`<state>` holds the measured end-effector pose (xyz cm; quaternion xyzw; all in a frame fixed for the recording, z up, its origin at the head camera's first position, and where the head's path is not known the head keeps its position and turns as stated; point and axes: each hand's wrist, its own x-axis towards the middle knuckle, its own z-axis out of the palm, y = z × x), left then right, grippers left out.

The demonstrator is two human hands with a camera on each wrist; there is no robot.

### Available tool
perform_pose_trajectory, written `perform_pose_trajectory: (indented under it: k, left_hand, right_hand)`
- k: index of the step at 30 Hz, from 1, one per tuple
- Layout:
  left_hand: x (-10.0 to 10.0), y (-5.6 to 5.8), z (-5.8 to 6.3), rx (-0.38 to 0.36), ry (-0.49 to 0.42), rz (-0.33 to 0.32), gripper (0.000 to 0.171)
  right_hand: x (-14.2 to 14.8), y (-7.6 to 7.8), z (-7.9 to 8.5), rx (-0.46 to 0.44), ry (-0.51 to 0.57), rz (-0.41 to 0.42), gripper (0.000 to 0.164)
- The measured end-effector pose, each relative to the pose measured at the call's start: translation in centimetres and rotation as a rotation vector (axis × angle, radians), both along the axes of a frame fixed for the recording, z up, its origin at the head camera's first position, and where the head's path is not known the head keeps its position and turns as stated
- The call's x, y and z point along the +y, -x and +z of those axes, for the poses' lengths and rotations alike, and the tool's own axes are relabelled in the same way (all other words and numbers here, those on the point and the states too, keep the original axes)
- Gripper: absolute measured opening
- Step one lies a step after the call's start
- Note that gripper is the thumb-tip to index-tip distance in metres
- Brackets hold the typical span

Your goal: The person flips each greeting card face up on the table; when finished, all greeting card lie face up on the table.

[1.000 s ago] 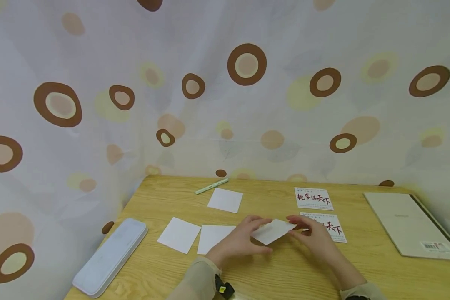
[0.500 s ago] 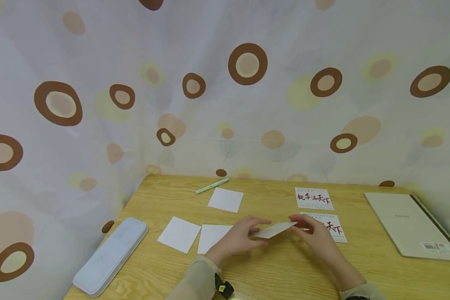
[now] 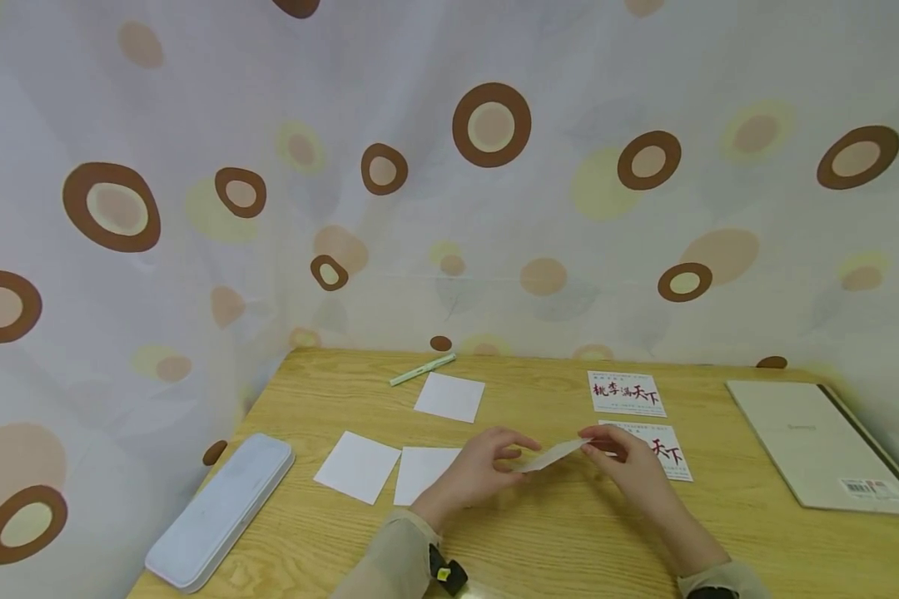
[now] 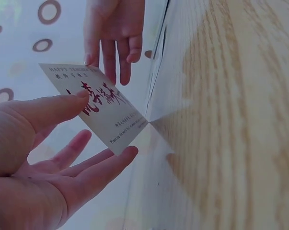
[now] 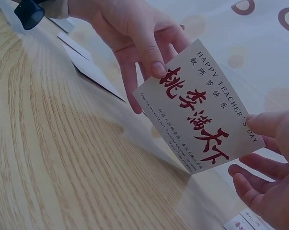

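Note:
A square greeting card [image 5: 197, 112] with red brush characters and "HAPPY TEACHER'S DAY" is held tilted above the table between both hands; in the head view its pale back [image 3: 556, 454] faces up. My left hand [image 3: 474, 472] pinches one side, its thumb on the printed face and fingers behind. At the opposite edge my right hand [image 3: 632, 468] grips the card between thumb and fingertips. Below and behind the right hand lie two printed cards, the far one [image 3: 627, 393] whole in view and the near one [image 3: 674, 453] partly hidden.
Three blank-side-up cards lie to the left: one far [image 3: 450, 398], one near left [image 3: 358, 467], one partly behind the left hand [image 3: 427, 472]. A pale green pen [image 3: 423, 370], a white pencil case [image 3: 221, 512] and a beige notebook [image 3: 817, 441] lie around them on the wooden table [image 3: 554, 549].
The held card has tipped, showing the head camera a narrower strip of its blank side. Both hands stay in nearly the same place; the left fingers have shifted slightly.

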<state>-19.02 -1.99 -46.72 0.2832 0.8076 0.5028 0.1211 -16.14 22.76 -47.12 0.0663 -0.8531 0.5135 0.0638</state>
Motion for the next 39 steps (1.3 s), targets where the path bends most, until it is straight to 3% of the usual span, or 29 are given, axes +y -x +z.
perform_pose_trajectory:
  k: [10,19,26,39]
  left_hand:
    - [0.07,-0.11,0.06,-0.001,-0.046,0.029,0.036]
    - [0.13,-0.17,-0.43,0.002,-0.113,0.067,0.032]
    - [0.04,-0.01,-0.31,-0.038,-0.125,0.097,0.034]
    - [0.38,0.01,-0.27,-0.03,-0.172,0.178,0.027]
  right_hand:
    - [-0.04,-0.06,0.38,-0.038,0.007,-0.022,0.033]
    - [-0.01,-0.13,0.33,-0.066,0.129,0.009,0.034]
    - [0.07,-0.04,0.21,-0.042,0.142,0.019,0.038]
    - [0.26,0.26,-0.11,-0.062,0.197,0.007,0.045]
